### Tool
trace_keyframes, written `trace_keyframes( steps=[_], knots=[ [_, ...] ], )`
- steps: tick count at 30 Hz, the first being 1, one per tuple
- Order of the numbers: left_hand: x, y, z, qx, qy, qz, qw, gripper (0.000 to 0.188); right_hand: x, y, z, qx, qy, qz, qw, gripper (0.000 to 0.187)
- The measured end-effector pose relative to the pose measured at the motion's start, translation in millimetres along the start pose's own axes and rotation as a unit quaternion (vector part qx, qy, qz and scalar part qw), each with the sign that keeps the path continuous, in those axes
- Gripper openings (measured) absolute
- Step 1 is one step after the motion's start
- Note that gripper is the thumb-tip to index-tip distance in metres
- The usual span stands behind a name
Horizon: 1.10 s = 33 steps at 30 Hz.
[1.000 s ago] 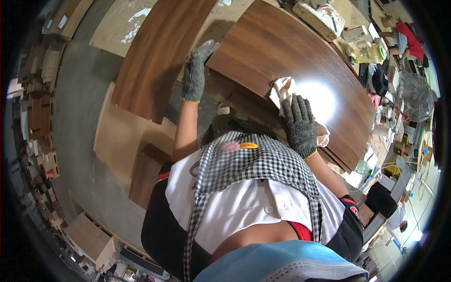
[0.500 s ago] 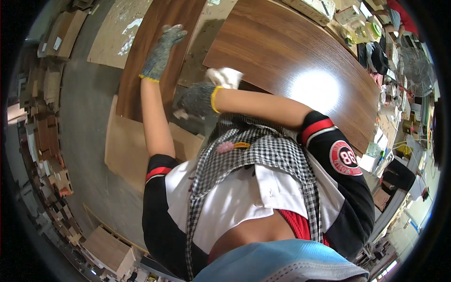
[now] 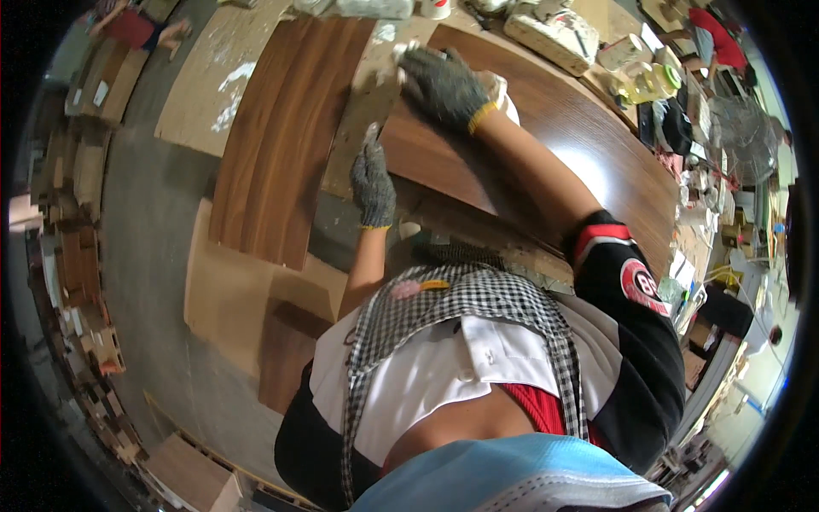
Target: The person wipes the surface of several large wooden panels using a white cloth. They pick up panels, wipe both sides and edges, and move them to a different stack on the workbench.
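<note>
My right hand (image 3: 444, 88), in a dark grey knit glove with a yellow cuff, presses a white cloth (image 3: 503, 98) onto the far left corner of a large brown wood-grain panel (image 3: 546, 154). Most of the cloth is hidden beneath the hand. My left hand (image 3: 373, 186), gloved likewise, is held with its fingers stretched out beside the panel's left edge; nothing shows in it. To its left lies a narrower wood-grain panel (image 3: 286, 136), apart from both hands.
A glue-spattered tan board (image 3: 209, 81) lies beyond the narrow panel. Cluttered bench items, including a yellowish jar (image 3: 653, 84), line the far right near a fan (image 3: 744, 132). Stacked boards (image 3: 90, 256) stand at left. Other people are at the far left and far right.
My left hand has come off the narrow panel and moved right. The narrow panel sits closer to me. My right hand has moved away from my body onto the large panel with the cloth.
</note>
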<state>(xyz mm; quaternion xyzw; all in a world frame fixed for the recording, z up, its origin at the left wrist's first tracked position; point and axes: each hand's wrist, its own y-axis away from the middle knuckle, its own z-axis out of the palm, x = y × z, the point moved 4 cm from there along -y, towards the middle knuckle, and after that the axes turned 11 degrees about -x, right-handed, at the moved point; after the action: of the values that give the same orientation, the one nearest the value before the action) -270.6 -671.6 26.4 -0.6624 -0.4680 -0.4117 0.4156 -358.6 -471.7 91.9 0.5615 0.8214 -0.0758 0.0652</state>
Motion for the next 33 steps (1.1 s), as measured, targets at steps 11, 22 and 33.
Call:
trace_keyframes(
  steps=[11,22,33],
  knots=[
    [30,10,-4,0.049,0.008,-0.012,0.999,0.046,97,169,-81,0.026,-0.039,0.378,0.925,0.049],
    [16,1,0,0.077,-0.004,0.020,0.997,0.050,226,314,-54,0.127,0.053,0.587,0.798,0.045],
    [-7,-2,-19,0.028,-0.165,0.083,0.982,0.046,222,356,-66,0.102,0.065,0.378,0.918,0.043]
  ],
)
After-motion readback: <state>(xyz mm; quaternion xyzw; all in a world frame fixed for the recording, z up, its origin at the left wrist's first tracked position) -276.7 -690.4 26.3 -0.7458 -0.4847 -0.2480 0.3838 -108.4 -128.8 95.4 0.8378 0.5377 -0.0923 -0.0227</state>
